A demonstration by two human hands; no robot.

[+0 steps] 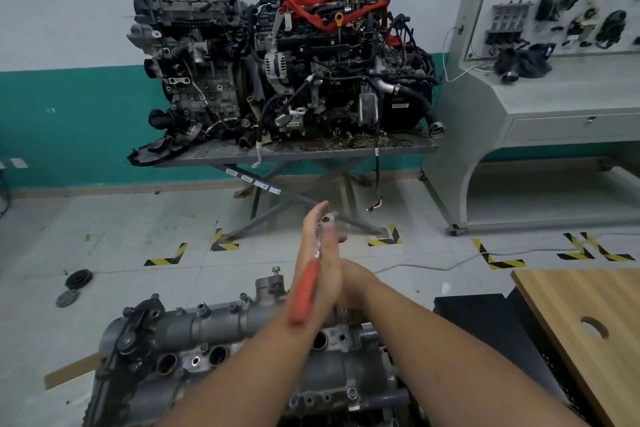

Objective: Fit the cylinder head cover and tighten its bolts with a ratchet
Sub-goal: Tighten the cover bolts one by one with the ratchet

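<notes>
A ratchet with a red handle (305, 291) and a chrome head (327, 218) is held up over the engine. It lies along my left hand (320, 253), whose fingers point straight up while a thumb or finger crosses the ratchet's neck. My right hand (358, 282) presses against the left one from the right, with its fingers hidden behind it. Below the hands sits the grey cylinder head cover (211, 329) on the engine, with round plug holes (167, 363) and bolts (244, 296) along its far edge.
Two more engines (277, 62) stand on a scissor lift table (294, 151) by the teal wall. A grey training bench (554, 87) is at the right, and a wooden table (588, 322) at the near right. Round black parts (78, 279) lie on the floor to the left.
</notes>
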